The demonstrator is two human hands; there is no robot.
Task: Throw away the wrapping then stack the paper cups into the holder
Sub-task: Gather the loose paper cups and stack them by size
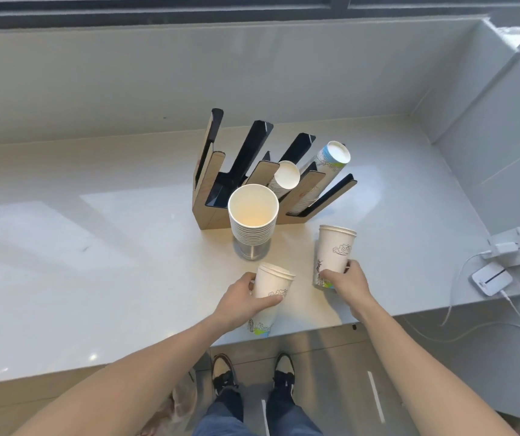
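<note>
My left hand [246, 298] grips a short stack of white printed paper cups [273, 286] near the counter's front edge. My right hand [345, 280] grips a second, taller stack of cups [335, 250] standing upright on the counter. Behind them is a wooden and black slotted cup holder [208, 196]. Two of its slots hold leaning cup stacks, one in the middle [285, 176] and one to the right [334, 155]. Just in front of the holder, a stack of plain white cups [252, 212] rests on a metal base [251, 251].
The white counter [95, 262] runs left to right under a window. A white charger and small device with cables [493, 278] lie at the right edge. A crumpled clear wrapping [184, 396] lies on the floor by my shoes [254, 371].
</note>
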